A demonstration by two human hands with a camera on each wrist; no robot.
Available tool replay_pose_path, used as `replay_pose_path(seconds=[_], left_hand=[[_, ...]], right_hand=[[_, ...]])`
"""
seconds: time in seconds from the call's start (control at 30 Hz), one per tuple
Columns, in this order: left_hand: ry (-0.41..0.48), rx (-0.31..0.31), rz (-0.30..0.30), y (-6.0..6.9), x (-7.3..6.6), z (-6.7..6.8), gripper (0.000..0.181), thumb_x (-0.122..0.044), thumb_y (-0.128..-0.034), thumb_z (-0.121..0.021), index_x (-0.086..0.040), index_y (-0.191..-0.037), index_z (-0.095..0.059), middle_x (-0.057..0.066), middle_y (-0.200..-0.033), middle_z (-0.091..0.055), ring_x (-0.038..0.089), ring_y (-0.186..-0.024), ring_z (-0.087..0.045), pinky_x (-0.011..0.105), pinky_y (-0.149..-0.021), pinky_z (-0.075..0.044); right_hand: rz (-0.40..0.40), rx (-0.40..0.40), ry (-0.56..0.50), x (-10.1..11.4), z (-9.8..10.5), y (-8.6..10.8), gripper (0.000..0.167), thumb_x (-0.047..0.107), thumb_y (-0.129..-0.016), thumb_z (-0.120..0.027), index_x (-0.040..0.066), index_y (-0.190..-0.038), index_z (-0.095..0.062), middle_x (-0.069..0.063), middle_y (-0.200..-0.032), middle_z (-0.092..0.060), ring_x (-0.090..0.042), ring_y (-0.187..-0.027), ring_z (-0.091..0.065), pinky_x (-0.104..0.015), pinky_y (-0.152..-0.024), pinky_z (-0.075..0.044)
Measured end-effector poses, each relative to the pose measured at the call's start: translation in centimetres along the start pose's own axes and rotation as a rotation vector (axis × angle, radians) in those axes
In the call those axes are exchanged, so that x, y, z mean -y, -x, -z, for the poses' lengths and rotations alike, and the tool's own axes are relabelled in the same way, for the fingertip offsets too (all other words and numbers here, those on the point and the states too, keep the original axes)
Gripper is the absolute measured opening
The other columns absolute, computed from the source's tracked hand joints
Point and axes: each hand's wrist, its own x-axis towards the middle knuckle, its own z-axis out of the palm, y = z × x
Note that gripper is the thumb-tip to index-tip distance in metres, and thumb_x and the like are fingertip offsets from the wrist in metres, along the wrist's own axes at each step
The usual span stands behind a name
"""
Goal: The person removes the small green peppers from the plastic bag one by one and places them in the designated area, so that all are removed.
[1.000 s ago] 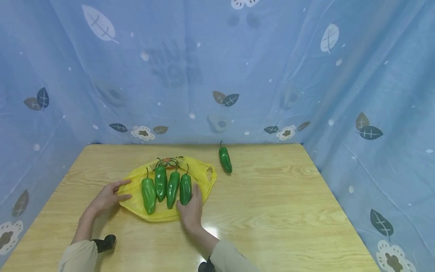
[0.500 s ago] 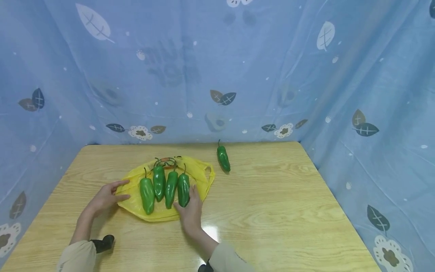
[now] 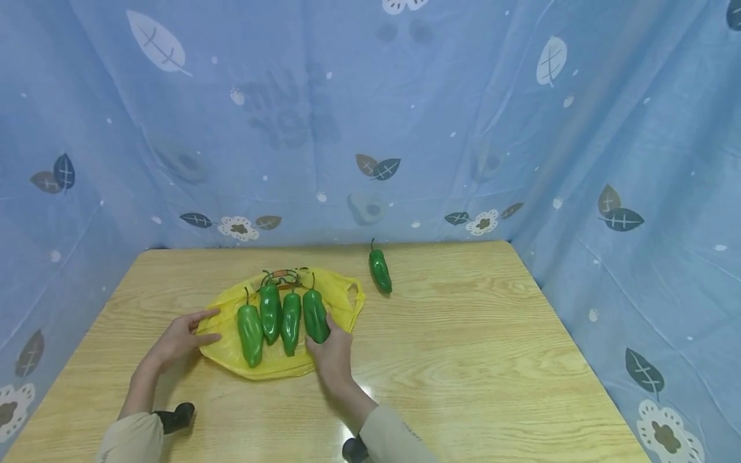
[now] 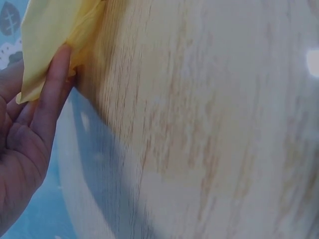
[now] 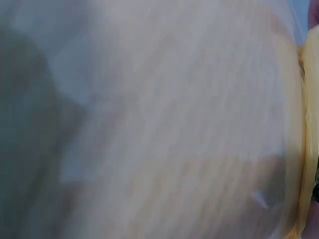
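Note:
A yellow plastic bag [image 3: 231,347] lies flat on the table, its handle loop towards the right. On top of it is a row of green peppers, among them a lighter leftmost one [image 3: 250,335] and a darker one [image 3: 270,313]. My right hand [image 3: 334,357] holds the lower end of the rightmost pepper [image 3: 313,312] between thumb and fingers; the pepper leans slightly. At the bag's left edge, my left hand [image 3: 181,339] pinches the yellow film, seen between thumb and fingers in the left wrist view. The right wrist view barely shows the right hand.
Another green pepper [image 3: 380,271] lies apart near the table's back edge, right of the bag. A blue patterned curtain [image 3: 324,128] encloses the back and sides of the wooden table [image 3: 463,360].
My right hand has moved a little forward and right, and the rightmost pepper in it has shifted and tilted, its tip swinging right. My left hand stays at the bag's edge.

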Motion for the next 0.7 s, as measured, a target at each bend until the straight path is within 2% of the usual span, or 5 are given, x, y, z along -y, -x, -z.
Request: replay_pose_path(seconds=[0.2,0.37,0.53,0.7], left_hand=[[-0.014,-0.002,-0.013,-0.2,-0.2,-0.1,0.07,-0.022,-0.089,-0.069,0.009,-0.143,-0.035,0.041,-0.146,-0.017,0.061,-0.129,-0.016,0.067,-0.102,-0.021],[-0.031,-0.001,-0.009,-0.1,-0.1,-0.3,0.071,-0.023,-0.0884,-0.07,0.009,-0.142,-0.037,0.041,-0.145,-0.019,0.061,-0.129,-0.017,0.066,-0.102,-0.022],[-0.035,0.004,-0.008,-0.1,-0.1,-0.3,0.072,-0.023,-0.0887,-0.069,0.01,-0.143,-0.035,0.04,-0.145,-0.019,0.061,-0.129,-0.017,0.066,-0.103,-0.022],[-0.035,0.003,-0.009,-0.2,-0.2,0.0,0.073,-0.023,-0.089,-0.069,0.011,-0.143,-0.033,0.04,-0.145,-0.02,0.061,-0.129,-0.017,0.065,-0.103,-0.022]], right_hand=[[-0.106,-0.054,-0.136,-0.3,0.3,-0.7,0.061,0.001,-0.072,-0.079,-0.005,-0.129,-0.057,-0.02,-0.11,-0.067,-0.025,-0.092,-0.065,-0.031,-0.074,-0.056],[-0.166,-0.089,-0.288,-0.3,0.5,-0.5,0.063,-0.004,-0.069,-0.079,-0.001,-0.128,-0.058,-0.02,-0.119,-0.064,-0.029,-0.102,-0.064,-0.03,-0.08,-0.054],[-0.138,-0.111,-0.405,0.0,0.9,-1.0,0.063,-0.008,-0.069,-0.079,-0.001,-0.128,-0.058,-0.021,-0.121,-0.062,-0.031,-0.107,-0.063,-0.027,-0.081,-0.053],[-0.079,-0.147,-0.438,0.3,1.6,-2.2,0.059,-0.007,-0.069,-0.079,-0.004,-0.125,-0.06,-0.024,-0.118,-0.063,-0.032,-0.104,-0.064,-0.028,-0.079,-0.054]])
